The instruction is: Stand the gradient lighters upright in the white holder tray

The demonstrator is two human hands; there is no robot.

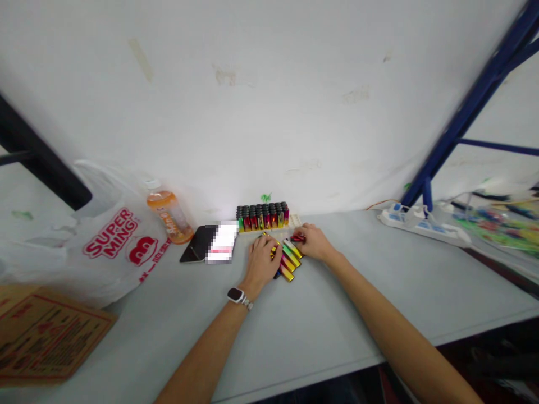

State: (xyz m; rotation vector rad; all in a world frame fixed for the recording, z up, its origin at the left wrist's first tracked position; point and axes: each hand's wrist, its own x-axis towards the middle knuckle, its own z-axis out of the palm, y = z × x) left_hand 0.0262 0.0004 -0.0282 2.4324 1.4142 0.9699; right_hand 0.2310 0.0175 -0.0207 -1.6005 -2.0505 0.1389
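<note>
Several shiny lighters in gold, pink and green lie side by side on the table, partly under my left hand. That hand's fingers are curled over the left end of the pile, and some of the lighters are hidden beneath it. To the right of them, my right hand pinches a dark red lighter between thumb and fingers. Just behind both hands, rows of upright lighters with black tops stand in a pale tray. Bare tray slots show at its right end.
A phone with a bright, pixelated area lies left of the tray. Farther left are an orange drink bottle, a white plastic bag and a cardboard box. A power strip sits at right by a blue metal frame.
</note>
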